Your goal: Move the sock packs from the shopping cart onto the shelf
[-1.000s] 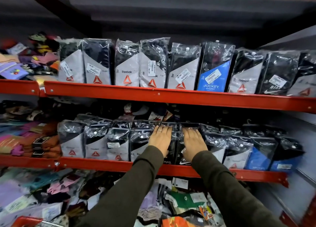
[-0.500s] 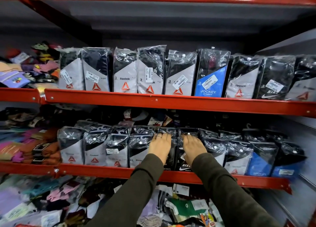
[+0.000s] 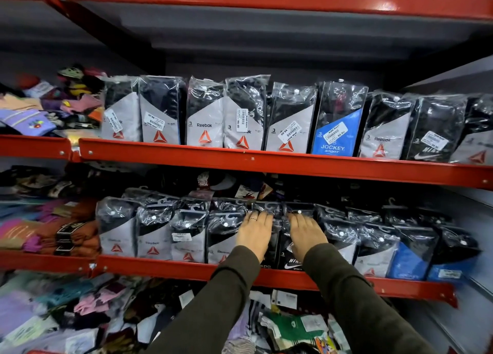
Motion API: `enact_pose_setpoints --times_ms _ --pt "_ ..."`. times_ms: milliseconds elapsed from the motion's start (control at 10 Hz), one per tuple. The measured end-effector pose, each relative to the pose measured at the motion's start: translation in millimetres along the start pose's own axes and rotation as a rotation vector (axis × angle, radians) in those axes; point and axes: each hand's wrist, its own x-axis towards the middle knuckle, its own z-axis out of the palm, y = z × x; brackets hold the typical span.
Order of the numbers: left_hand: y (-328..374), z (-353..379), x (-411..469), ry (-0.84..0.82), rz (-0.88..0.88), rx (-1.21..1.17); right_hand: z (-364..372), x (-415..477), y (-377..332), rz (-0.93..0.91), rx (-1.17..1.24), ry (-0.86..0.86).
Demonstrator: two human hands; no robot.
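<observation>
Sock packs in clear plastic stand in a row on the middle shelf (image 3: 160,267), most of them grey and black Reebok packs (image 3: 153,236). My left hand (image 3: 254,232) and my right hand (image 3: 305,233) lie flat, side by side, on the fronts of the packs in the middle of that row. The fingers are stretched upward and press against the plastic without curling around anything. A black Nike pack (image 3: 289,264) shows under and between my wrists. Blue packs (image 3: 408,263) stand at the right end. The shopping cart is out of view.
The upper shelf (image 3: 266,164) holds another full row of packs, with a blue Jockey pack (image 3: 337,124) among them. Loose coloured socks (image 3: 40,113) are piled at the left of each level. The bottom level (image 3: 288,329) is a jumble of mixed socks.
Both hands have stayed pressed on the same packs. The view has tilted up a little, so the shelves sit lower in the frame.
</observation>
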Motion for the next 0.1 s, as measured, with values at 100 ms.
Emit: enact_pose_setpoints --times_ms 100 --pt "-4.1 -3.5 -1.8 -0.004 0.054 -0.031 0.6 1.7 0.9 0.022 0.014 0.03"
